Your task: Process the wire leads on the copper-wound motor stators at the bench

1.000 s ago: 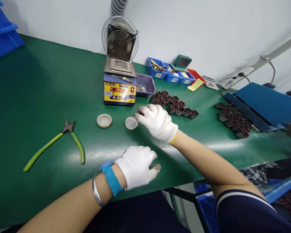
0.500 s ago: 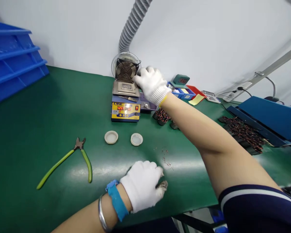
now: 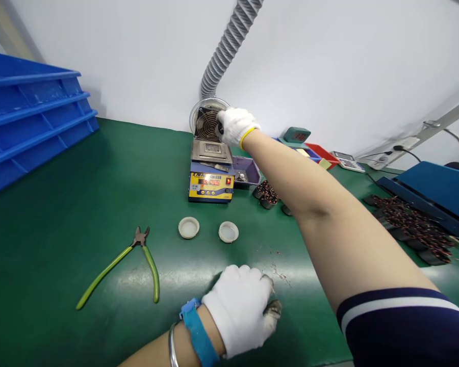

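My right hand [image 3: 237,125], in a white knit glove with dirty fingertips, is raised beside the round black fan grille [image 3: 208,125] at the back of a solder pot [image 3: 210,186]. Its fingers are closed around something dark that I cannot make out. Below them is the pot's metal top [image 3: 199,151], with a small square opening and a flat metal strip at its front edge. On the green bench [image 3: 110,204], my gloved left hand [image 3: 240,308] rests palm down, thumb apart from the curled fingers, nothing visible between them. Near it lie reddish wire scraps [image 3: 279,274].
Two small white dishes [image 3: 188,228] stand before the pot. Green-handled cutters [image 3: 141,238] lie spread at left; blue crates [image 3: 34,120] are stacked behind. Right of the pot are a purple tray [image 3: 252,171], copper-wound coils [image 3: 268,198] and more coils [image 3: 416,229]. A grey duct [image 3: 229,51] hangs above.
The view has shifted, so the bench things appear further right and lower. My right hand stays by the fan, its fingers now drawn in around a dark thing. My left hand keeps its pose.
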A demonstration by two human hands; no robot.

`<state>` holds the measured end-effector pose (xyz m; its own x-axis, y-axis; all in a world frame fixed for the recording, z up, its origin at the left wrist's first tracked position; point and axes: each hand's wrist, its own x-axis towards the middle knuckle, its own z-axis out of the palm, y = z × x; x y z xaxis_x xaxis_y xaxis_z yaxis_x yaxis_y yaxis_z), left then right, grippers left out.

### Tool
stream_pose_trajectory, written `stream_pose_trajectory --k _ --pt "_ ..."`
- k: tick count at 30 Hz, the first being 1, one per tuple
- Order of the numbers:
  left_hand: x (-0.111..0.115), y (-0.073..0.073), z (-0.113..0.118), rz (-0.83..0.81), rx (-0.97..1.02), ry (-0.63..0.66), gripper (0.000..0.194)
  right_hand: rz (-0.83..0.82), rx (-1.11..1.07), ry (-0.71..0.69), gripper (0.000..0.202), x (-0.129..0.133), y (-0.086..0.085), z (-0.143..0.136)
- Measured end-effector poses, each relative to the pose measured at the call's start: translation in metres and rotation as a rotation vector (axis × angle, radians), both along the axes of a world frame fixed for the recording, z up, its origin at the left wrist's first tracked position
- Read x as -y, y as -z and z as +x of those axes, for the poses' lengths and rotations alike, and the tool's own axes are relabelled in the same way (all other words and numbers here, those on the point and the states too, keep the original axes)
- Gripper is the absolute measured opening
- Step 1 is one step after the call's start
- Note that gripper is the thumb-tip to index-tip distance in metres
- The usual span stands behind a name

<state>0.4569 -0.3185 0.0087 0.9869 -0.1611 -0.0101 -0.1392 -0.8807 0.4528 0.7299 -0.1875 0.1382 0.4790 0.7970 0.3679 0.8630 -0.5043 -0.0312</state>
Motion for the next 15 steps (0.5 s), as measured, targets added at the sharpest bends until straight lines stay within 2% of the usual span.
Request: stream_pose_trajectory --k 3,4,8,10,13,15 --pt "0.001 0.000 0.000 -0.005 -0.023 0.017 0.031 -0.039 -0.025 0.092 0.050 0.004 -0.006 0.005" --pt "0.001 0.001 0.000 -0.006 -0.027 0.019 0.031 -0.019 -0.047 0.114 0.053 0.003 -0.004 0.005" --pt "0.000 0.001 0.002 -0.001 -0.036 0.010 0.031 -0.001 -0.087 0.123 0.040 -0.005 0.009 0.004" --pt "-0.001 0.001 0.003 0.001 -0.027 -0.014 0.031 0.024 -0.102 0.123 0.044 -0.003 0.009 0.000" --pt "-0.004 0.002 0.004 -0.056 0.035 -0.141 0.031 0.144 -0.136 0.094 0.050 0.015 0.000 -0.008" --pt "-0.006 0.002 0.005 -0.228 0.157 -0.297 0.034 0.255 -0.211 0.051 0.039 0.038 -0.002 -0.018"
